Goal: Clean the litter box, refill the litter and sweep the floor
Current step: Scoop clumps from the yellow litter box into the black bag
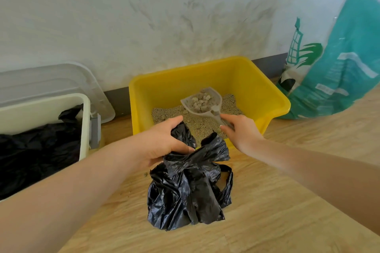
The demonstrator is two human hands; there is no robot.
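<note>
The right hand (240, 131) is gripping the scoop (202, 101), loaded with clumps, over the yellow litter box (267, 92) at twelve o'clock, while the left hand (162, 141) is pinching the black bag (189, 189) open on the floor. Cleaning seems midway; refilling from the litter sack (337, 68) at two o'clock and sweeping are still waiting.

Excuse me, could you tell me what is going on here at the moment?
A person is cleaning a yellow litter box that stands on a wooden floor against the wall. The right hand holds the handle of a grey scoop loaded with clumps, over the litter. The left hand grips the top of a black bag standing on the floor just in front of the box. The clumps are not yet in the bag. A teal litter sack leans against the wall to the right.
</note>
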